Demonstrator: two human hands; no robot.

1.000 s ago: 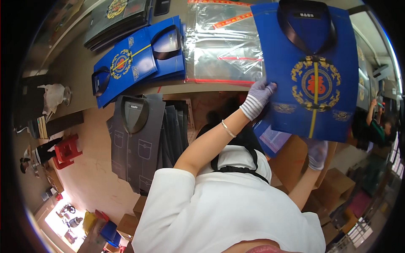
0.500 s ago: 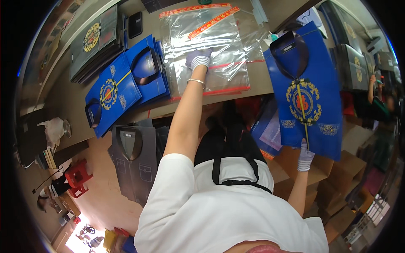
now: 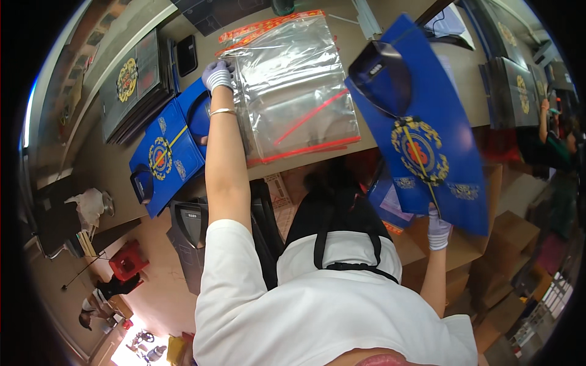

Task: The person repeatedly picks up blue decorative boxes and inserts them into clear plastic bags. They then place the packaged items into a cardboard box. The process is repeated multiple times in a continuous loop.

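My left hand (image 3: 218, 74), in a pale glove with a striped cuff, is at the far left edge of a stack of clear plastic bags (image 3: 293, 116) with red and orange strips. Its fingers are curled at the edge of the top bag, whose orange strip runs down to them. At the right, my right hand (image 3: 438, 229), gloved alike, grips the lower edge of a blue paper gift bag (image 3: 448, 134). This bag is tilted over the table's right part, its dark ribbon handle (image 3: 381, 76) at the far end. The fingers behind it are hidden.
More blue gift bags (image 3: 174, 143) lie left of the plastic, beside a stack of black bags (image 3: 135, 85) and a phone (image 3: 186, 55). Cardboard boxes (image 3: 503, 244) stand on the right. Dark bags (image 3: 189, 235) hang below the table's front edge.
My left hand has moved left across the plastic to its edge, and the top bag has shifted left with it. The blue gift bag has swung left at its far end, over the plastic's right side.
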